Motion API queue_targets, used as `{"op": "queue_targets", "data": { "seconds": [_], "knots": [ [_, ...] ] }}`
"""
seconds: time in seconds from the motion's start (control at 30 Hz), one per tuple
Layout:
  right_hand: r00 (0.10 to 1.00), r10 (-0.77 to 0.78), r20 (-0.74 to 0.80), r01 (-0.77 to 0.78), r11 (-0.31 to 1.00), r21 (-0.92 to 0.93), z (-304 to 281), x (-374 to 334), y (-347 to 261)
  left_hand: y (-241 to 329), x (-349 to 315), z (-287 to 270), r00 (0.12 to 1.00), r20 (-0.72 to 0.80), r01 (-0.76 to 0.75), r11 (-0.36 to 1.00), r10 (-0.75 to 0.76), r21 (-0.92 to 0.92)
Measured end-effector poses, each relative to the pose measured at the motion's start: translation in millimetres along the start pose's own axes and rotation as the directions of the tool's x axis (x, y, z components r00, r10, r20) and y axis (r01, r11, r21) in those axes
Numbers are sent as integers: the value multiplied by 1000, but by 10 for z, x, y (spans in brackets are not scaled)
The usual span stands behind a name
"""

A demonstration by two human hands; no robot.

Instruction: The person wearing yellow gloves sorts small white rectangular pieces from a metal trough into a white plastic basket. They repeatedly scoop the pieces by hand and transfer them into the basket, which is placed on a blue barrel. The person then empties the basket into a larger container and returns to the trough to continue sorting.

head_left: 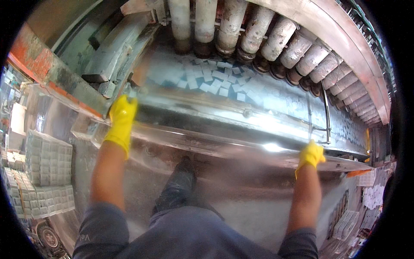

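Observation:
Both my hands wear yellow rubber gloves and reach to the front of a long wet machine. My left hand [123,116] is closed at the left end of its front, fingers curled; what they grip is hidden. Far to the right, my right hand [311,155] makes a fist at the long metal front edge [202,140], just below a thin dark rod [327,112]. Whatever it may hold does not show clearly. Beyond the edge, several small white square pieces [220,75] lie scattered on the wet bed [168,64], apart from both hands.
A curved-looking row of thick grey cylinders [233,28] stands over the bed's far side, below a broad metal beam [340,34]. An orange-edged frame [56,73] borders the left. Stacked white crates [49,159] stand lower left, and more crates [345,224] at lower right.

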State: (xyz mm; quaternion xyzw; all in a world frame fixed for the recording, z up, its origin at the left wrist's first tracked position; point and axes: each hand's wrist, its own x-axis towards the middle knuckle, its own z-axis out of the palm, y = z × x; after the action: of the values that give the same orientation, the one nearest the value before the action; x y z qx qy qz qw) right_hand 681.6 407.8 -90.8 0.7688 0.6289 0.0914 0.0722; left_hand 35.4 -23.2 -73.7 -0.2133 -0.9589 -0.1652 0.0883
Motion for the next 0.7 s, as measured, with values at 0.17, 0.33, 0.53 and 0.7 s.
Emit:
{"op": "queue_targets", "data": {
  "seconds": [0.17,0.33,0.53,0.7],
  "knots": [
    [998,-33,-59,27,995,-100,-494,-181,-217,39,157,-64,996,-90,-13,1000,14,12],
    [995,-91,-48,85,989,-123,-696,-64,-353,96,404,-27,990,-132,-56,998,56,8],
    [997,-60,-44,56,996,-75,-836,-45,-549,285,503,-223,999,33,34,999,-35,13],
    [991,91,-95,-65,966,248,-100,551,-246,285,569,-45,995,-95,-22,1000,22,4]
  ]
}}
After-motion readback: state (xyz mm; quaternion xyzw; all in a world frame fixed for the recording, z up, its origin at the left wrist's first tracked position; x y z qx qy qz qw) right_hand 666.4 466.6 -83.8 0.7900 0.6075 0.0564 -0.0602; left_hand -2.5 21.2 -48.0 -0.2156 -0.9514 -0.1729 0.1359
